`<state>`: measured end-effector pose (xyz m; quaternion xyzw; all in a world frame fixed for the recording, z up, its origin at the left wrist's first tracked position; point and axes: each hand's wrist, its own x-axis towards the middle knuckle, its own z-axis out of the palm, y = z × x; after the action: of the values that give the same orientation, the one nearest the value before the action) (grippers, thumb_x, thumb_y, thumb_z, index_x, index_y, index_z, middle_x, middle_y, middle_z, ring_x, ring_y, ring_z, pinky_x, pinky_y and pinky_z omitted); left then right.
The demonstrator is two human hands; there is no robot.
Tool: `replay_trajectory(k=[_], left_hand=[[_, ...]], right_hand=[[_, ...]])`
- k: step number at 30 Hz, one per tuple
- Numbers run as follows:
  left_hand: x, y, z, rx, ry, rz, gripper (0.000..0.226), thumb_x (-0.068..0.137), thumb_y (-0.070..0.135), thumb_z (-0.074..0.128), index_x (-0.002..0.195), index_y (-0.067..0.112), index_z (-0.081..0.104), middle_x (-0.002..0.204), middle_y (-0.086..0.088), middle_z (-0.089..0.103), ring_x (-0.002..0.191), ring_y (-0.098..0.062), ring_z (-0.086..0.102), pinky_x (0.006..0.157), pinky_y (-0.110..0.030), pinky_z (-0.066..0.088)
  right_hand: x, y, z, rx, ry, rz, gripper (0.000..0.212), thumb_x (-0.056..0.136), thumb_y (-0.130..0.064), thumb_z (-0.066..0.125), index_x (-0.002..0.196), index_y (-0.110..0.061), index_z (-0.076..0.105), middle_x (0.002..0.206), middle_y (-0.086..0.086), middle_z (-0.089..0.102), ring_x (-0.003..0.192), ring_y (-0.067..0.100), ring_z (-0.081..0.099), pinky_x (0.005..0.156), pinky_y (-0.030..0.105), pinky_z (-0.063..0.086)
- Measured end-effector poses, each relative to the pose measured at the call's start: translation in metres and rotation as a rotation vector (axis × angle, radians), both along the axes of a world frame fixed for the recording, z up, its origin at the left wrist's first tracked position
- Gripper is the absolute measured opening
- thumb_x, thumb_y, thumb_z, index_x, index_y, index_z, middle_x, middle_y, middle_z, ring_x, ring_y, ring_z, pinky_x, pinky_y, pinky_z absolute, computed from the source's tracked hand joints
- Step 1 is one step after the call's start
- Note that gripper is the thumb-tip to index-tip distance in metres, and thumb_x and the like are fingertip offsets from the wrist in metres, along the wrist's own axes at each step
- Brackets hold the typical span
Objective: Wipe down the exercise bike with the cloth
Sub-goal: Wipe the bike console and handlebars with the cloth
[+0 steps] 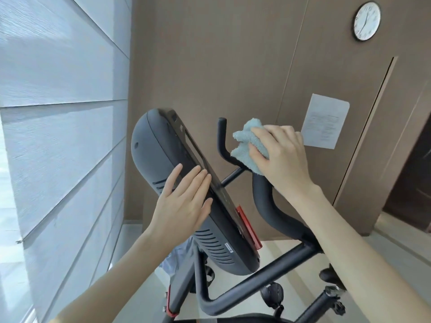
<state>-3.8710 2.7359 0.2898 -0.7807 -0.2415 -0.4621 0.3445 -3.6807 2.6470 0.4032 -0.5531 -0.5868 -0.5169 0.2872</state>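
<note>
Head view: right hand [283, 157] right of centre, fingers [257, 153] curled, gripping blue cloth [248, 145] against bike handlebar [264, 197]. Left hand [184, 197] centre frame, fingers straight, flat on console [161, 150].

Head view, close on exercise bike [217, 236] (tilted)

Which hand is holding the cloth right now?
The right hand grips the pale blue cloth on the handlebar; the left hand lies flat, fingers straight, against the console.
</note>
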Motion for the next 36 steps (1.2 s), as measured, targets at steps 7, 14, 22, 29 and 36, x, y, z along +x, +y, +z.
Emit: replay_trajectory(k=[7,14,22,29,36], left_hand=[[-0.001,0.009,0.006,0.026,-0.041,-0.11,0.034,0.094,0.027,0.05,0.117,0.005,0.065,0.117,-0.007,0.066,0.118,-0.022,0.057,0.114,-0.049,0.024],[0.0,0.009,0.007,-0.02,-0.07,-0.171,0.031,0.091,0.024,0.052,0.113,0.006,0.065,0.115,-0.006,0.067,0.117,-0.022,0.057,0.114,-0.05,0.023],[-0.002,0.011,0.008,-0.029,-0.057,-0.216,0.03,0.09,0.023,0.053,0.112,0.006,0.065,0.115,-0.006,0.066,0.118,-0.023,0.056,0.115,-0.05,0.021],[-0.004,0.011,0.005,-0.054,-0.018,-0.218,0.034,0.092,0.024,0.049,0.114,0.005,0.066,0.12,-0.009,0.065,0.123,-0.024,0.053,0.114,-0.05,0.022],[-0.011,0.015,0.002,-0.019,0.059,-0.186,0.04,0.094,0.026,0.046,0.123,0.004,0.062,0.131,-0.01,0.059,0.131,-0.025,0.046,0.114,-0.048,0.023]], right_hand=[[-0.013,0.013,0.013,-0.183,0.256,-0.024,0.025,0.093,-0.03,0.053,0.102,-0.009,0.064,0.094,0.008,0.062,0.086,0.03,0.052,0.076,0.043,0.042],[-0.028,0.003,-0.029,-0.074,0.269,-0.149,0.044,0.09,-0.005,0.056,0.134,-0.005,0.047,0.139,0.026,0.038,0.122,0.042,0.041,0.096,0.05,0.037],[-0.022,0.013,0.002,-0.196,0.189,-0.265,0.03,0.093,-0.024,0.053,0.119,-0.01,0.058,0.12,0.012,0.054,0.107,0.034,0.048,0.087,0.044,0.04],[-0.029,0.008,-0.038,-0.067,0.195,-0.24,0.043,0.092,-0.006,0.055,0.134,-0.006,0.048,0.144,0.027,0.033,0.134,0.044,0.03,0.108,0.051,0.033],[-0.022,0.018,-0.016,-0.065,0.083,-0.307,0.041,0.091,-0.008,0.058,0.131,-0.003,0.05,0.145,0.026,0.036,0.135,0.045,0.03,0.102,0.055,0.036]])
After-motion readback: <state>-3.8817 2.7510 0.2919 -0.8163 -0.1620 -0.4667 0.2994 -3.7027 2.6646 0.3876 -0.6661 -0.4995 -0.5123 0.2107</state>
